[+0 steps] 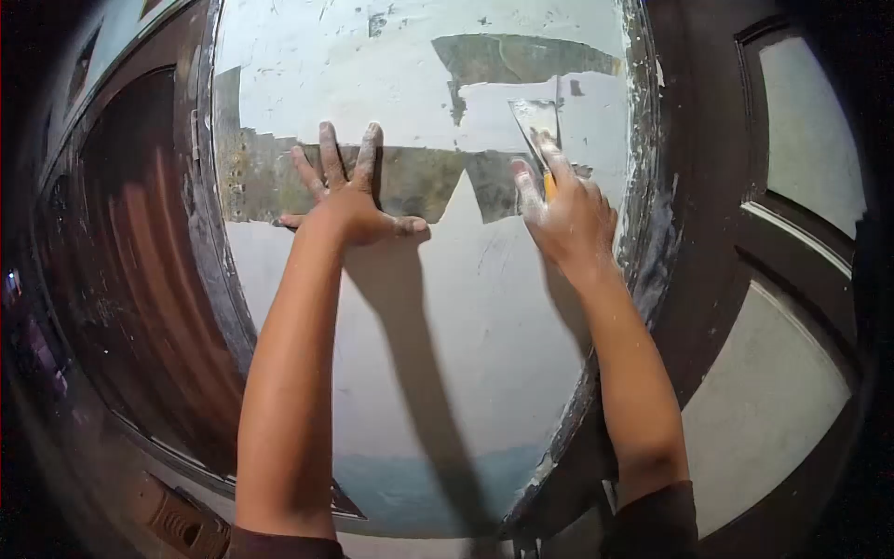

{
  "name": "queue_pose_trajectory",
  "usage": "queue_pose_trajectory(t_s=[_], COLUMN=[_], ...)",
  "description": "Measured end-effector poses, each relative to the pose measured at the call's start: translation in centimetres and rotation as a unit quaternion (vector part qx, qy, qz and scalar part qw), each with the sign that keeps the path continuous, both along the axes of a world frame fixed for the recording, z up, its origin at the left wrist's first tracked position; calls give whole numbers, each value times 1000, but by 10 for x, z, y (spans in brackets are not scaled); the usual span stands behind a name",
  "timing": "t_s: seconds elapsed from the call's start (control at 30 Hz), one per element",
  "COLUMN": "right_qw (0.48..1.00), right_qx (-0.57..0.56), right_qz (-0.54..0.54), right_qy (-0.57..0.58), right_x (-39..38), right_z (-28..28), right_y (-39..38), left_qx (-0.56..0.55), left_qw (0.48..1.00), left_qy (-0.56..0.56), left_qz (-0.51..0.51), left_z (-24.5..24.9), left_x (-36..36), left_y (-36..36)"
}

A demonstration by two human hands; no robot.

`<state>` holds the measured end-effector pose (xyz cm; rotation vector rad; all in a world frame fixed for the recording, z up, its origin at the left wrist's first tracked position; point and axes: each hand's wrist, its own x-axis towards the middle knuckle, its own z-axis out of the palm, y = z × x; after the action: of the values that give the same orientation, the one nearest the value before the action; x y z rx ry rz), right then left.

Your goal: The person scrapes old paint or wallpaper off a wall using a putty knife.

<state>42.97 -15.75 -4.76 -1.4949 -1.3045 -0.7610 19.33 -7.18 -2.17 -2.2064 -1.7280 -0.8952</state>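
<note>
My right hand (pixel 570 212), dusted white on the fingers, grips a putty knife (pixel 535 119) by its yellow handle. The blade points up and lies against the wall panel (pixel 410 307), over its white coating. Fingers spread wide, my left hand (pixel 346 200) presses on the panel across a bare, grey-green band (pixel 405 177). White coating surrounds this band, and a pointed white peak (pixel 463 197) rises into it between my hands. Higher up, another dark bare patch (pixel 521 58) shows through the white.
A worn frame with flaking paint (pixel 643 112) edges the panel on the right. Beyond it stands a dark wooden door or shutter with pale panels (pixel 815 121). Dark reddish-brown boards (pixel 140 252) stand on the left. A brown object (pixel 177 517) lies low at the left.
</note>
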Motion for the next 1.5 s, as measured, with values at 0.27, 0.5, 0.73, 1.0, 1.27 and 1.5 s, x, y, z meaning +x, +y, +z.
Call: queue_pose_trajectory(t_s=[0.27, 0.5, 0.73, 1.0, 1.27, 1.5], right_qw=[998, 1000, 1000, 1000, 999, 999], right_qx=[-61, -13, -13, -3, 5, -17], right_qz=[-9, -6, -1, -10, -37, -18], right_qy=[3, -22, -18, -21, -17, -21], right_x=[8, 8, 17, 15, 10, 20], right_z=[-33, 7, -30, -22, 11, -41], right_y=[-7, -8, -9, 1, 3, -2], left_qx=[27, 66, 65, 70, 56, 43], left_qw=[999, 997, 998, 997, 998, 998], left_qy=[-20, -39, 12, -1, -7, -43], left_qz=[2, -4, 11, -13, 15, 21], left_z=[-9, -12, -9, -10, -9, -9], left_x=[2, 0, -1, -6, 0, 4], left_y=[9, 12, 15, 15, 7, 3])
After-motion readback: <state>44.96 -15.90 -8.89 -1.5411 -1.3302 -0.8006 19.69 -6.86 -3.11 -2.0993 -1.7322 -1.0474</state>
